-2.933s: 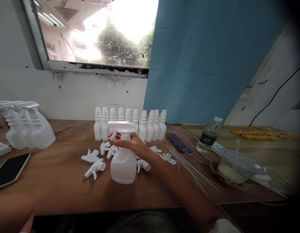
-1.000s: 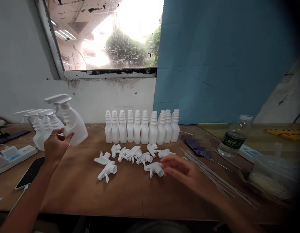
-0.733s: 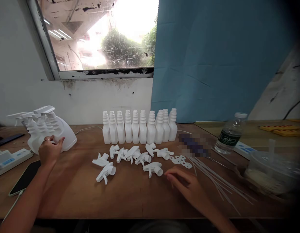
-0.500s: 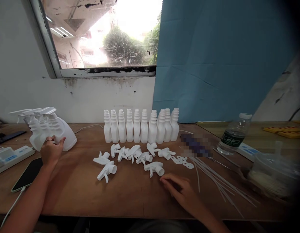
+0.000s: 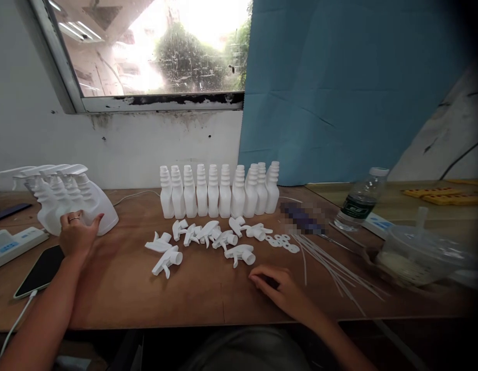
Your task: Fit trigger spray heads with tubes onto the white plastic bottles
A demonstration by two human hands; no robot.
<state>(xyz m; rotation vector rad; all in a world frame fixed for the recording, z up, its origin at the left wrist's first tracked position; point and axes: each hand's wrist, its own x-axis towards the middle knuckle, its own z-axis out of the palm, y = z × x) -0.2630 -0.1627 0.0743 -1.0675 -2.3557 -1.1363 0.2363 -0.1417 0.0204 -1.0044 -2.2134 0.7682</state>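
At the left end of the table stand several white spray bottles (image 5: 105, 208) with trigger heads fitted, side by side. My left hand (image 5: 78, 234) is at their front, thumb apart from the fingers, touching the nearest bottles without wrapping round one. My right hand (image 5: 281, 291) rests on the table to the right, thumb and forefinger tips together, nothing visible between them. Just beyond its fingertips lies a loose trigger spray head (image 5: 239, 254). Several more white spray heads (image 5: 208, 232) are scattered across the middle. Behind them stands a row of headless white bottles (image 5: 213, 193).
White ring washers (image 5: 283, 242) and thin white tubes (image 5: 331, 268) lie to the right. A water bottle (image 5: 357, 206) and a lidded cup with straw (image 5: 407, 257) stand further right. On the left are a phone (image 5: 39, 270) with a cable and a power strip (image 5: 20, 247).
The view has shifted slightly, so the table sits a little higher. My left hand's fingers have loosened at the spray bottles. My right hand stays on the table.
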